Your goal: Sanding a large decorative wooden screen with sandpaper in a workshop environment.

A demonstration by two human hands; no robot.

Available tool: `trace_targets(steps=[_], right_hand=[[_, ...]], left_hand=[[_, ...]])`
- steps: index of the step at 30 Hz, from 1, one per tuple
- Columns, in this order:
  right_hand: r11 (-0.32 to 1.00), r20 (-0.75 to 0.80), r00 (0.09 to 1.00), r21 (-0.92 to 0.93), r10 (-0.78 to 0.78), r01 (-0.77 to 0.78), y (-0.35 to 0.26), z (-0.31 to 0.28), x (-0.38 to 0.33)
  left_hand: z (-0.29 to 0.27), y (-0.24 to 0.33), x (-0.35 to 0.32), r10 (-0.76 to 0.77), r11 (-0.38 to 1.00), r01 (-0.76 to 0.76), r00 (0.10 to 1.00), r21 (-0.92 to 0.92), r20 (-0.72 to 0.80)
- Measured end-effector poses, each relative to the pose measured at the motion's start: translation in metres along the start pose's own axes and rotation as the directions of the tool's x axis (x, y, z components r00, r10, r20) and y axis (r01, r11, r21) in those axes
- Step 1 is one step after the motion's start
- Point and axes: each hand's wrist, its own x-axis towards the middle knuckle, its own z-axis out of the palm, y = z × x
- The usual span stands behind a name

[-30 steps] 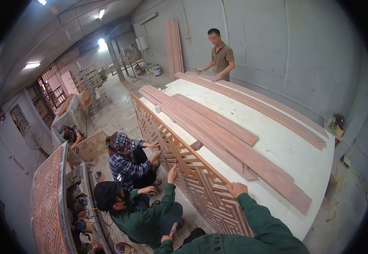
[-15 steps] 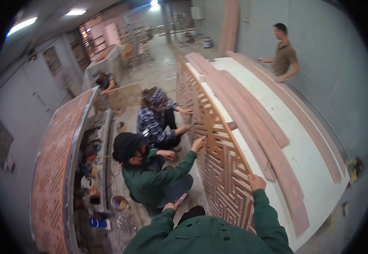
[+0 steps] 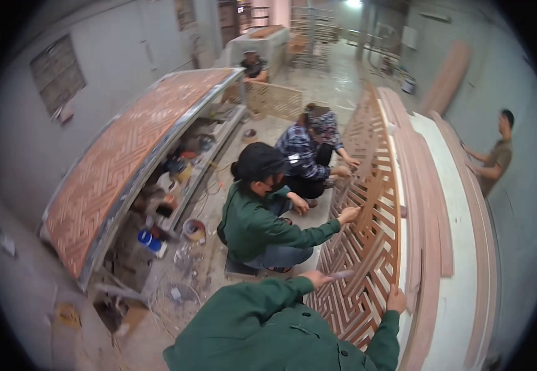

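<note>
A large wooden lattice panel [image 3: 376, 204] with a maze-like cutout pattern stands on edge, leaning against a table. My right hand [image 3: 396, 298] grips its top edge near the close end, fingers bent over the rim. In my left hand [image 3: 318, 279] is a slim, flat, pale tool [image 3: 341, 274], its tip pointing at the panel's patterned face; its exact kind is too blurred to make out. Just beyond, a co-worker in a green jacket [image 3: 262, 216] squats with one hand [image 3: 349, 214] on the lattice. Farther along, a co-worker in a plaid shirt [image 3: 302, 148] works at the same face.
Long reddish boards [image 3: 426, 204] lie on the white tabletop [image 3: 451, 297] at right, where a person in a brown shirt [image 3: 497, 157] stands. At left, another lattice panel [image 3: 139, 148] tops a bench with cluttered shelves. Cables, a blue container [image 3: 149, 240] and a round tub [image 3: 194, 230] occupy the floor side.
My view has swung left, so the scene sits farther right. My left hand has risen toward the panel with the slim tool. My right hand still grips the edge.
</note>
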Motion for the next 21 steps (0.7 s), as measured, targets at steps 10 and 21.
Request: trace_targets(steps=[10,21], right_hand=[[0.266,0.033,0.989,0.961,0.142,-0.07,-0.094,-0.007,-0.126],[-0.328,0.408,0.856,0.894,0.318,-0.304,-0.104,0.026,-0.134]], left_hand=[[0.026,0.122,-0.023,0.304,0.943,-0.311,0.95,-0.12,-0.073],[0.053,0.088,0.006,0.496,0.862,-0.494,0.773,-0.115,0.396]])
